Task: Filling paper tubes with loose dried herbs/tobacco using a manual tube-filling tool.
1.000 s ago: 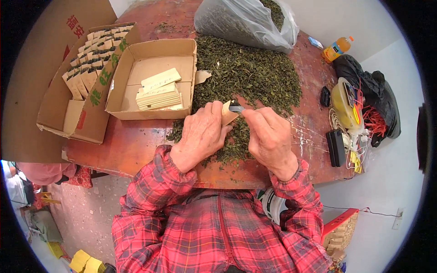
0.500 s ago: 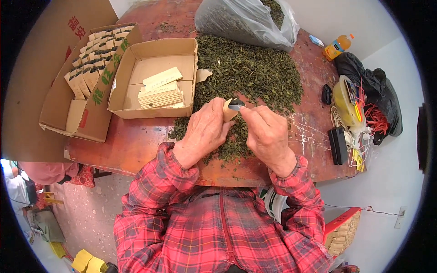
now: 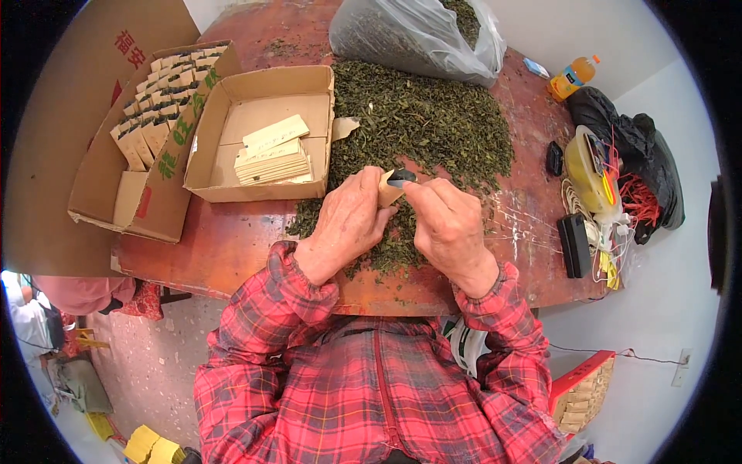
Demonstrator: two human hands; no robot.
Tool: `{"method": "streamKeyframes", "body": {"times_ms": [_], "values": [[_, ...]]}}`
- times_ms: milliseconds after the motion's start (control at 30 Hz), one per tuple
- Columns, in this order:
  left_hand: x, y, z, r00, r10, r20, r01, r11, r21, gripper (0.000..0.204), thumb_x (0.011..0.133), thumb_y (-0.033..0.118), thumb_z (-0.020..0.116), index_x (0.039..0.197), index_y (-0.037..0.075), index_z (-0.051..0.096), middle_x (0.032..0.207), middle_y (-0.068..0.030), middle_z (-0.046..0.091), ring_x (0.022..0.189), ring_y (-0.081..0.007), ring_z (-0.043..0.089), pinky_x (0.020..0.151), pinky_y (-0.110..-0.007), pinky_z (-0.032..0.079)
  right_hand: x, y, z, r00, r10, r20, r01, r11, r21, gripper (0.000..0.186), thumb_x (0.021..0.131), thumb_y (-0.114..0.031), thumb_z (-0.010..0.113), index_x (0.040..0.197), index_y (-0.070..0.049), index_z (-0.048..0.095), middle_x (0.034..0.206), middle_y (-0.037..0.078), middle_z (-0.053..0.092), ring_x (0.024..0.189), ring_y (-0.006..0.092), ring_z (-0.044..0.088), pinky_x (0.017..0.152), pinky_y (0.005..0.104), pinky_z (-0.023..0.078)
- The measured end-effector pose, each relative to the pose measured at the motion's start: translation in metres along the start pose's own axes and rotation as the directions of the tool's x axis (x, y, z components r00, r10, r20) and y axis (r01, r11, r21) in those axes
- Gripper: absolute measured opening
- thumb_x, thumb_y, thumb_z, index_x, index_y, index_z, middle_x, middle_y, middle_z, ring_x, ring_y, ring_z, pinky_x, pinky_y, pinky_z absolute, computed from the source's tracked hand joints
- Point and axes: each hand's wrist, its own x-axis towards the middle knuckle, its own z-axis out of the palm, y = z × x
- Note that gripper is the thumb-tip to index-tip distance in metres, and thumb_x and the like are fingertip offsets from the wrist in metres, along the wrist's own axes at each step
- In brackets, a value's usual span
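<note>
My left hand [image 3: 348, 220] is closed round a small tan paper packet [image 3: 387, 192], held upright with its dark mouth open. My right hand [image 3: 450, 231] grips a small grey tool [image 3: 399, 183], perhaps a spoon, whose tip is at the packet's mouth; my fingers hide most of it. Both hands are over a spread of dried green leaves [image 3: 421, 116]. Left of them, a shallow cardboard box [image 3: 259, 192] holds a stack of flat paper packets [image 3: 270, 164]. A taller cardboard box [image 3: 152, 213] has rows of upright packets with dark tops [image 3: 158, 108].
A large translucent bag [image 3: 410, 46] of leaves lies at the table's back. Along the right are an orange drink bottle [image 3: 573, 78], black plastic bags [image 3: 657, 178], a yellow container [image 3: 589, 178], a black case [image 3: 573, 247] and cords. The table's front edge [image 3: 386, 309] runs before my torso.
Since a second ago my right hand has shifted slightly left and up, with the grey tool further into the packet's mouth. My left hand has risen very slightly, still holding the packet.
</note>
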Motion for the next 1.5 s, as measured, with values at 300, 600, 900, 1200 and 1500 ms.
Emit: {"method": "streamKeyframes", "body": {"times_ms": [300,600,900,1200,1500], "values": [[0.0,-0.003,0.003,1.0,0.019,-0.023,-0.019,1.0,0.0,0.045,0.082,0.003,0.081,0.113,0.001,0.048,0.093,-0.0205,0.061,0.09,-0.0436,0.064,0.075,-0.051,0.053,-0.002,0.001,0.003,1.0,-0.014,-0.019,0.013,1.0,-0.004,0.035,0.074,0.012,0.067,0.108,0.002,0.072,0.086,0.013,0.067,0.075,0.0312,0.069,0.063,0.0406,0.055],[0.002,-0.004,0.001,1.0,-0.031,-0.001,0.031,1.0,0.002,0.045,0.084,0.007,0.081,0.114,0.0,0.049,0.089,-0.0229,0.063,0.089,-0.0455,0.065,0.075,-0.053,0.053,0.001,-0.003,-0.008,0.989,-0.147,-0.028,0.141,0.981,-0.134,0.041,0.07,0.01,0.069,0.11,0.002,0.074,0.087,0.01,0.067,0.075,0.0268,0.067,0.063,0.0385,0.055],[0.003,-0.003,0.0,0.998,-0.057,0.025,0.057,0.998,-0.014,0.043,0.084,0.005,0.08,0.11,-0.001,0.046,0.089,-0.0251,0.062,0.09,-0.0487,0.063,0.076,-0.055,0.052,0.004,0.0,-0.019,0.987,-0.127,-0.1,0.114,0.986,-0.125,0.037,0.072,0.007,0.07,0.109,0.002,0.073,0.085,0.01,0.067,0.072,0.026,0.067,0.063,0.038,0.055],[0.004,-0.004,0.0,0.999,-0.049,0.02,0.049,0.999,-0.018,0.042,0.084,0.004,0.079,0.109,-0.002,0.045,0.09,-0.0262,0.062,0.089,-0.0495,0.064,0.076,-0.054,0.052,-0.005,0.012,-0.041,0.943,0.25,-0.218,-0.243,0.968,0.063,0.019,0.092,0.008,0.069,0.109,0.0,0.068,0.082,0.01,0.068,0.067,0.0129,0.063,0.06,0.0304,0.05],[0.003,-0.004,0.004,0.998,-0.059,0.006,0.059,0.997,-0.048,0.051,0.086,0.012,0.085,0.115,-0.001,0.046,0.088,-0.0272,0.06,0.082,-0.0503,0.061,0.069,-0.053,0.049,-0.047,0.072,-0.063,0.695,0.715,0.078,-0.719,0.688,0.099,0.007,0.099,-0.005,0.069,0.1,0.001,0.068,0.076,0.008,0.072,0.063,0.0078,0.066,0.056,0.0268,0.051]]}}
